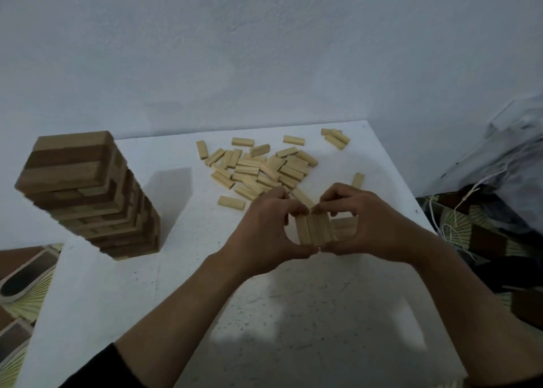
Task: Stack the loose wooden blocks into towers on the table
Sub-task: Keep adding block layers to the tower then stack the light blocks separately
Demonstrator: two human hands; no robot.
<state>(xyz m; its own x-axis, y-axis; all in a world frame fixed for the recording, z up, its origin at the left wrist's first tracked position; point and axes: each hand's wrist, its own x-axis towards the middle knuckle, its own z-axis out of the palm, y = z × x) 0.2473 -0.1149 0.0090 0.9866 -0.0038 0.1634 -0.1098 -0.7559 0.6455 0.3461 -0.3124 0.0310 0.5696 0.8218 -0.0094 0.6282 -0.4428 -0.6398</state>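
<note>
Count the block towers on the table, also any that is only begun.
2. The tall tower stands at the left of the table. The begun tower sits between the left hand and the right hand, which pinch its top row; its lower layers are partly hidden.

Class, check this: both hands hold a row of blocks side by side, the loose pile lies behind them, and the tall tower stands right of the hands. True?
Not quite. The head view shows the tall tower left of the hands, not right. The rest holds: left hand and right hand hold the row of blocks side by side, with the loose pile behind them.
</note>
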